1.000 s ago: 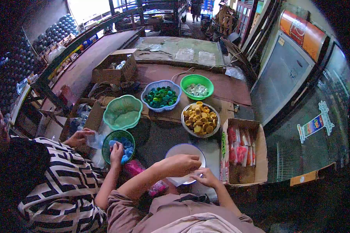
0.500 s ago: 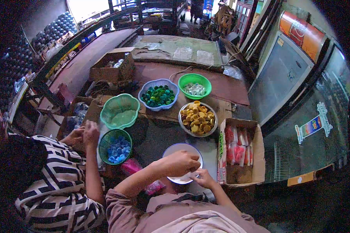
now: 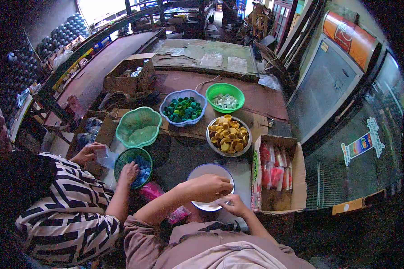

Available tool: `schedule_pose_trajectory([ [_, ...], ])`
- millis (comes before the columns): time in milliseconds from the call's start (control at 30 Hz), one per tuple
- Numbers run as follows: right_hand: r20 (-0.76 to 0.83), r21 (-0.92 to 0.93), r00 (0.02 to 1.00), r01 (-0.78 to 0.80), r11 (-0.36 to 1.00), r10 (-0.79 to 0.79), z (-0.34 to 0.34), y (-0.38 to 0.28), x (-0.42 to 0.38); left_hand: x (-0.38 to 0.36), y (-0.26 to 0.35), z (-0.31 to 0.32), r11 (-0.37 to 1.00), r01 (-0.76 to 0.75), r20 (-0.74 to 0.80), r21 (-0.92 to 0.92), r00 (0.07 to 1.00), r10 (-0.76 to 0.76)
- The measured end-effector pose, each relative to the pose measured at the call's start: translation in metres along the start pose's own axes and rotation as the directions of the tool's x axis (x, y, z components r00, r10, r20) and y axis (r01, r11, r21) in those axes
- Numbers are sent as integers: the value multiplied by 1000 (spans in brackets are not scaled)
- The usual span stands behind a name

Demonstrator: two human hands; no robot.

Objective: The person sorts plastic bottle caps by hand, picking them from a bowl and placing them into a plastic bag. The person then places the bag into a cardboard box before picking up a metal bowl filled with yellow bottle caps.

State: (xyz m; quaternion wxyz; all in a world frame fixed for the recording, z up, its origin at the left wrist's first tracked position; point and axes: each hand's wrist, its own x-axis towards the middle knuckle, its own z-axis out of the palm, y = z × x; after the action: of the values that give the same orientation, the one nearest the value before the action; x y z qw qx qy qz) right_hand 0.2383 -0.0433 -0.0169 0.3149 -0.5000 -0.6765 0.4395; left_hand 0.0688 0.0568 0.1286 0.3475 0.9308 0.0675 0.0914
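My left hand [image 3: 208, 187] is closed, knuckles up, over a white bowl with a blue rim [image 3: 191, 174]. Just below it, my right hand [image 3: 235, 206] is pinched at the bowl's right edge. The fingertips of both hands nearly meet, with something small and pale between them that is too blurred to name. Most of the bowl's inside is hidden by my hands. Pink plastic packaging [image 3: 177, 215] lies partly under my left forearm. To the right, a cardboard box [image 3: 280, 204] holds clear bags with red and white contents.
Ahead stand a metal bowl of yellow caps [image 3: 229, 136], a green bowl of whitish pieces [image 3: 225, 98], a lavender bowl of green caps [image 3: 182, 110] and a pale green basin [image 3: 139, 128]. At left, a co-worker's hand [image 3: 129, 174] reaches into a green basket of blue caps [image 3: 144, 172].
My hands stay over the white bowl, fingertips slightly closer together. The co-worker's hands have parted: one now reaches into the blue caps, the other holds a clear plastic bag.
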Motion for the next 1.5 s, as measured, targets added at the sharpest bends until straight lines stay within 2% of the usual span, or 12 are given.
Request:
schedule_pose_trajectory([
  [233, -1, 26, 1000, 22, 999, -22, 0, -11, 1, -3, -16, 10, 994, -110, -97, 15, 989, 111],
  [367, -9, -86, 998, 54, 995, -55, 0, -10, 2, -3, -12, 3, 999, -1, 78, -50, 997, 5],
  [433, -28, 15, 1000, 3, 1000, -2, 3, -3, 2, -2, 3, -15, 996, 41, 88, -85, 996, -33],
  [567, -101, 143, 993, -43, 989, 58, 0, 15, 3, -28, -4, -38, 963, -11, -463, -269, 879, -119],
  [633, -118, 237, 982, -117, 965, 148, -6, 11, 6, -50, -50, -12, 718, -379, -731, -584, 631, -261],
  [733, -144, 480, 978, -66, 875, 152, -22, -3, 15, -55, -90, 36, 493, -386, -609, -780, 652, -452],
  [833, -65, 477, 985, -112, 872, 162, -35, -5, 29, -55, -113, 116, 756, 112, -474, -645, 718, -510],
  [933, -15, 557, 993, -91, 826, 119, -45, -7, 40, -42, -99, 114, 614, 265, -240, -744, 751, -615],
  [1033, -98, -41, 985, 136, 990, -140, -44, -6, 43, -36, -95, 119, 675, 48, -455, -736, 704, -546],
  [1133, -14, 127, 999, -44, 991, 46, -30, 17, 37, -37, -101, 130, 560, -71, -438, -825, 707, -556],
  [1233, 8, 293, 991, -130, 947, 134, -22, 22, 34, -47, -96, 128, 456, 38, -304, -889, 696, -651],
  [1500, -187, 263, 961, -149, 953, 202, -10, 40, 40, -48, -100, 131, 665, 134, -437, -734, 657, -614],
])
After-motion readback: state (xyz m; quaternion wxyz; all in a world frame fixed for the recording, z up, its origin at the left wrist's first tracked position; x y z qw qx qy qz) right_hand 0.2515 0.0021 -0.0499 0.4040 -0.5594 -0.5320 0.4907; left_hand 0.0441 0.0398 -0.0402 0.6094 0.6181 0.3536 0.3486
